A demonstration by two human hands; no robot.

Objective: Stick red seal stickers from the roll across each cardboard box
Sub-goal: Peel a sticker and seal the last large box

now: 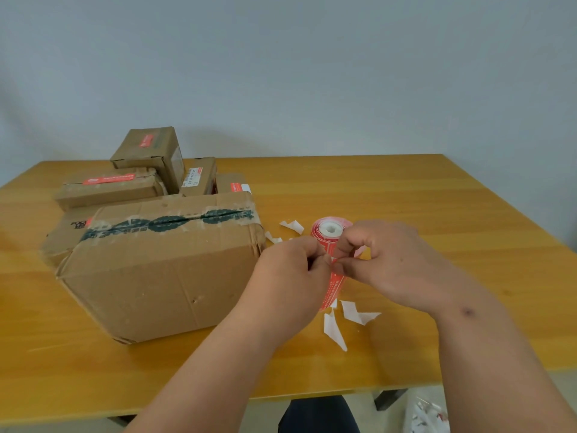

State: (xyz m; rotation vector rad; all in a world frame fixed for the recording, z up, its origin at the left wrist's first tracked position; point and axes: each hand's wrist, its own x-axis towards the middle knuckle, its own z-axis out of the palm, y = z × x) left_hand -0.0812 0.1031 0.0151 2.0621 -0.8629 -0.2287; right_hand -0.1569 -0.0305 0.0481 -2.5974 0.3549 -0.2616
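Both forearms reach forward over the orange wooden surface [406, 195]. The left hand [288, 273] and right hand [387, 260] meet with curled fingers, each grip pinching the red seal sticker strip [332, 290] trailing from the red sticker roll [327, 232], which stands just right of the large brown cardboard box [159, 267].

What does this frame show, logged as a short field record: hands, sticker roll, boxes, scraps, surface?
left hand: pinches the red strip beside the right hand
right hand: pinches the strip's edge
sticker roll: red, white core, standing on end behind the hands
large box: nearest, green printed tape on top, no red seal visible
small boxes: stacked behind, several bearing red stickers
paper scraps: white, scattered around the roll
table: wooden
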